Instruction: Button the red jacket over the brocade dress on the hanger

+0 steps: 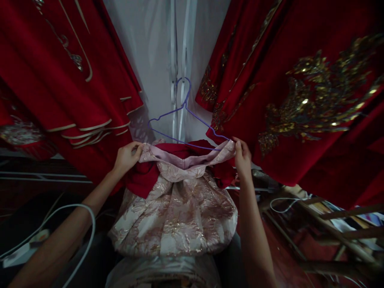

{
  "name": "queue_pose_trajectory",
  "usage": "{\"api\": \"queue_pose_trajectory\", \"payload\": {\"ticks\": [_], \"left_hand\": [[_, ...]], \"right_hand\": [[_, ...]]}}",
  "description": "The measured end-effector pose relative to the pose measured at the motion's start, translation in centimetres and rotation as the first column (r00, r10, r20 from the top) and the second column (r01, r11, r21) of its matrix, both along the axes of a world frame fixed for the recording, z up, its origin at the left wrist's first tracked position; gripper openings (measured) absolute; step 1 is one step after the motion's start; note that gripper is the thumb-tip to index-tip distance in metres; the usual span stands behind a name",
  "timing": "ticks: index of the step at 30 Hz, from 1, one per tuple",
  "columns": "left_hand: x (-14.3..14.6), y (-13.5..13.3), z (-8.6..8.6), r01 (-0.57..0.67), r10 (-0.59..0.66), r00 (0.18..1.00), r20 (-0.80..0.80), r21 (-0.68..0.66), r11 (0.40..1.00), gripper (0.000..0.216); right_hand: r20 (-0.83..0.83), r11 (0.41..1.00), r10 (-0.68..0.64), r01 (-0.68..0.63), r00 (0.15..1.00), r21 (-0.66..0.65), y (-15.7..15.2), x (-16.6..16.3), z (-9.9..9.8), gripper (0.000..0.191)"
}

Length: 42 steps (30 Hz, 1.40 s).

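My left hand (126,157) pinches the left end of the waistband of a pink and cream brocade skirt (175,216). At the band's right end my right hand (242,157) is closed on the fabric too. The skirt hangs down between my arms, its pale lining showing at the top. A purple wire hanger (186,120) hangs just above and behind the waistband, its hook over white ribbons (177,88). A red cloth (144,180) lies behind the skirt's top, partly hidden by it.
Red garments with gold embroidery (303,100) hang at the right, and red garments with cream trim (60,80) at the left. A white cable (87,228) loops over my left forearm. Wooden slats and clutter (330,224) lie at the lower right.
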State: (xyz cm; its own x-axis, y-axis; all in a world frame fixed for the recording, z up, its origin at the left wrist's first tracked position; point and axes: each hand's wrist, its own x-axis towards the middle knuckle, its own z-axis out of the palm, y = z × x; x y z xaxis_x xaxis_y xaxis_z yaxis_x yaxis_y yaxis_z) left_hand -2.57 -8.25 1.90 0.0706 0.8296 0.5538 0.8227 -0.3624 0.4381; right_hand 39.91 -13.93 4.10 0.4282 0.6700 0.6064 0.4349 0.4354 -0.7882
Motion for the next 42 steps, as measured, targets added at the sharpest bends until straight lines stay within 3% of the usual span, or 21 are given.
{"api": "queue_pose_trajectory", "payload": {"ticks": [5,8,11,14,18,20,23,24,26,30,33,38,42], "left_hand": [[6.3,-0.4,0.7,0.358,-0.362,0.932,0.02,0.11,0.927,0.027],[10.1,0.1,1.4,0.456,-0.449,0.89,-0.08,0.144,0.878,0.024],[12.9,1.3,1.7,0.519,-0.498,0.852,-0.164,0.135,0.844,0.024],[14.4,2.4,0.9,0.524,-0.494,0.844,-0.21,0.12,0.844,0.024],[14.7,1.8,-0.8,0.422,-0.377,0.892,-0.251,0.159,0.893,0.025],[14.5,0.8,-1.5,0.372,-0.315,0.91,-0.268,0.193,0.908,0.024],[14.6,-0.7,-1.9,0.313,-0.248,0.928,-0.279,0.22,0.924,0.023],[14.7,-1.1,-1.9,0.301,-0.236,0.931,-0.279,0.222,0.927,0.023],[15.0,-1.5,-1.9,0.291,-0.227,0.936,-0.27,0.226,0.93,0.023],[15.1,-1.8,-1.6,0.292,-0.232,0.94,-0.251,0.237,0.927,0.022],[14.7,-2.2,-1.4,0.291,-0.229,0.942,-0.246,0.254,0.922,0.02],[13.9,-3.1,-1.2,0.284,-0.221,0.946,-0.239,0.273,0.919,0.018],[13.7,-3.4,-1.0,0.29,-0.234,0.947,-0.221,0.271,0.918,0.017]], "right_hand": [[-0.1,0.986,0.127,-0.136,0.987,-0.096,-1.2,0.9,0.7,0.045],[-0.117,0.941,0.268,-0.286,0.956,-0.179,-1.9,1.7,0.6,0.051],[-0.107,0.858,0.395,-0.408,0.912,-0.311,-2.5,2.6,0.7,0.045],[-0.058,0.83,0.418,-0.407,0.907,-0.381,-3.0,3.3,1.0,0.037],[-0.004,0.818,0.395,-0.353,0.919,-0.455,-3.5,4.4,0.9,0.042],[-0.005,0.75,0.416,-0.346,0.909,-0.564,-4.0,5.2,0.5,0.045],[-0.026,0.585,0.527,-0.384,0.849,-0.715,-4.8,5.8,0.1,0.044],[-0.02,0.556,0.559,-0.393,0.829,-0.732,-5.1,5.7,0.2,0.043],[0.018,0.575,0.585,-0.4,0.811,-0.714,-5.3,4.9,0.9,0.041],[0.104,0.699,0.57,-0.414,0.815,-0.583,-5.1,2.6,2.4,0.036],[0.012,0.735,0.506,-0.424,0.862,-0.529,-4.7,2.3,2.2,0.034],[-0.175,0.799,0.222,-0.281,0.959,-0.531,-4.1,4.1,0.7,0.028],[-0.196,0.86,0.222,-0.287,0.955,-0.422,-3.7,4.2,0.5,0.032]]}}
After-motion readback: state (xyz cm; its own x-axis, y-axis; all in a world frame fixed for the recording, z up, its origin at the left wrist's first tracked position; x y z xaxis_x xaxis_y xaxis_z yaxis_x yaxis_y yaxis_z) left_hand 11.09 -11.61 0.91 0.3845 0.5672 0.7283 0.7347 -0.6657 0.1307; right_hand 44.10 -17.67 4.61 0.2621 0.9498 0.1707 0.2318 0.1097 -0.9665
